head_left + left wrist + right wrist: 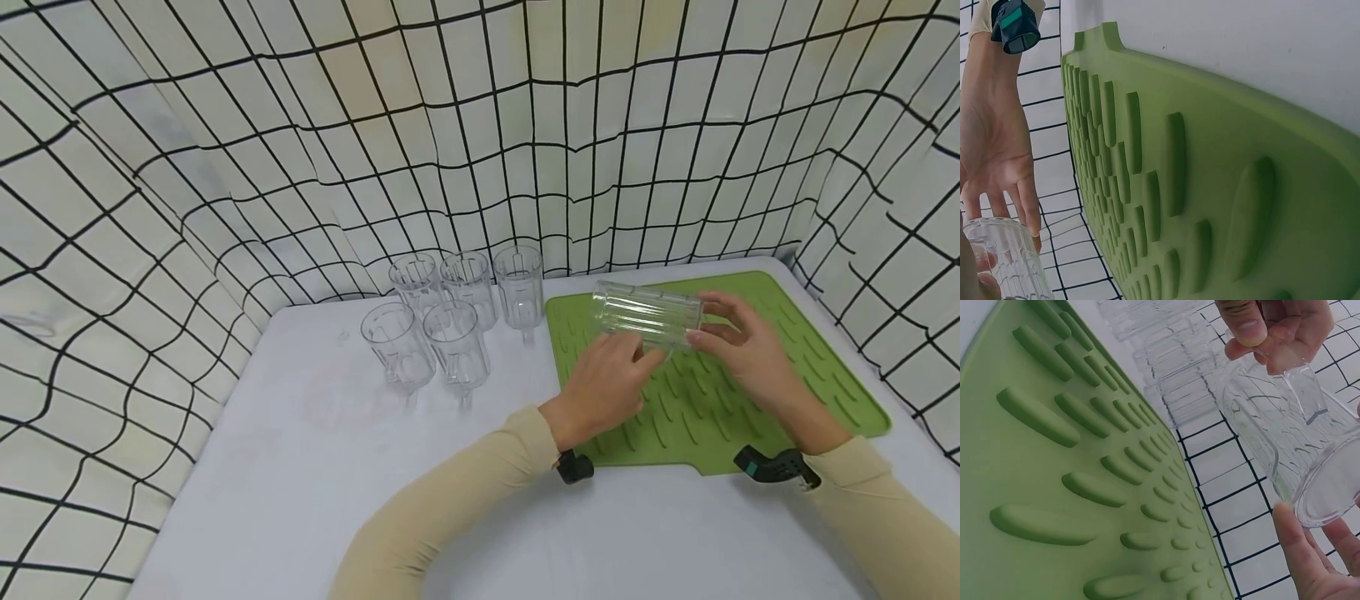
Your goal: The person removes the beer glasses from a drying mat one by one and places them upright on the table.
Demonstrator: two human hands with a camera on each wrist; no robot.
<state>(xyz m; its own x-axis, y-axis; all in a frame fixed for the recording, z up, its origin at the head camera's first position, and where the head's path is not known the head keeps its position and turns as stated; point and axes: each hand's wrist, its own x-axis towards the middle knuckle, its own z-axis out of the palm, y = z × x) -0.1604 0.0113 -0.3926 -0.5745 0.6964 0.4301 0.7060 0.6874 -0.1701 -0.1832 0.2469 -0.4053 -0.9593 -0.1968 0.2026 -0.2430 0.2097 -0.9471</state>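
A clear glass mug [648, 315] lies sideways in the air over the green ridged mat [757, 292]. My left hand [606, 379] grips it by the handle, its fingers curled there. At the mug's other end, my right hand [750, 354] holds the base edge between thumb and fingers. In the right wrist view, the left hand [1279, 331] pinches at the handle, while a right fingertip [1288, 519] touches the rim of the round base. The left wrist view has the right hand [997, 144] beyond the mug [1013, 262].
Several more clear mugs stand upright left of the mat, among them a front mug [457, 346] and a back mug [519, 287]. White cloth covers the table [300, 467]. A black grid-patterned white curtain [480, 150] encloses the back and sides.
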